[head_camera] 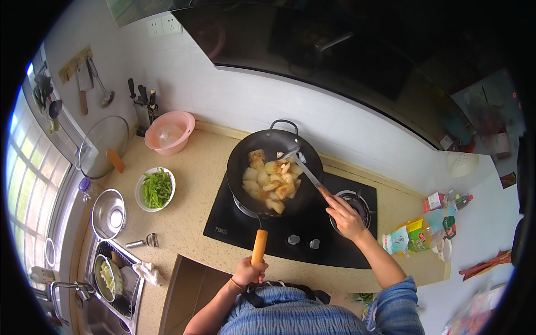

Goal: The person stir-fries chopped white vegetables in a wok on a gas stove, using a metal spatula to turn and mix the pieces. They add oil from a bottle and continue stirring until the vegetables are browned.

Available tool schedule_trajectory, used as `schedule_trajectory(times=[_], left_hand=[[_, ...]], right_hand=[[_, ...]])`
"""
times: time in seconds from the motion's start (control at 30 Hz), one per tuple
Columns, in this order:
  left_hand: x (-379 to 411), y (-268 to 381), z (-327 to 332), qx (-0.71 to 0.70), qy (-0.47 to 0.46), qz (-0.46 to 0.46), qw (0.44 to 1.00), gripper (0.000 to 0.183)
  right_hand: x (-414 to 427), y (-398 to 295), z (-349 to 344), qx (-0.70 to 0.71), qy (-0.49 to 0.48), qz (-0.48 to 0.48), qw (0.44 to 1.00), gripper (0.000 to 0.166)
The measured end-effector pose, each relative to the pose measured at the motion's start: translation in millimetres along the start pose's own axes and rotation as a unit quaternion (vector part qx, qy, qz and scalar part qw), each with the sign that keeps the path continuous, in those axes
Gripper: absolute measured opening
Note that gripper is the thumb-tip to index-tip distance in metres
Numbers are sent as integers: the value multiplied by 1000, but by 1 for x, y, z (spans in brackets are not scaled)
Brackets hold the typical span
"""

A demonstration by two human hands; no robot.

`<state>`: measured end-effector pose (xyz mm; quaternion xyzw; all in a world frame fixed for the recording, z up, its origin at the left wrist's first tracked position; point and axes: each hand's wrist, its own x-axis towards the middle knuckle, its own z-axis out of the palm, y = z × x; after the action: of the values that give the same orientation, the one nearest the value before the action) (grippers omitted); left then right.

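A black wok (236, 167) sits over the left burner of a black glass gas hob (268, 247). Its wooden handle (260, 243) points toward me, and my left hand (250, 271) is closed around the handle's end. Browned pale chunks of food (268, 180), perhaps potato, lie in the wok. My right hand (346, 217) grips the wooden handle of a metal spatula (307, 173), whose blade rests inside the wok near its far side, by the chunks. The exact tip of the blade is partly hidden by glare.
At left are a bowl of sliced green peppers (157, 189), a steel bowl (109, 214), a peeler (144, 241), a pink basin (169, 133), a knife block (144, 109) and a glass lid (102, 146). An oil bottle (423, 235) lies right. The range hood (335, 83) overhangs the hob.
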<state>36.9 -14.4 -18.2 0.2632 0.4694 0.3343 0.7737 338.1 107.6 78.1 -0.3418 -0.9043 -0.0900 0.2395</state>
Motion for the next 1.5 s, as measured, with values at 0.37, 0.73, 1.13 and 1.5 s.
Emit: schedule_trajectory(times=[0.37, 0.73, 1.13, 1.5], left_hand=[[0, 3, 2, 2, -11, -4, 1000, 15], [0, -1, 0, 17, 5, 9, 1000, 14], [-12, 30, -21, 106, 50, -16, 993, 14], [-15, 36, -51, 87, 32, -39, 995, 16]], right_hand=[[-9, -19, 17, 8, 74, 41, 996, 18], [24, -27, 50, 44, 97, 40, 994, 21], [-8, -21, 65, 60, 78, 99, 990, 21], [-22, -37, 24, 222, 45, 199, 953, 59]])
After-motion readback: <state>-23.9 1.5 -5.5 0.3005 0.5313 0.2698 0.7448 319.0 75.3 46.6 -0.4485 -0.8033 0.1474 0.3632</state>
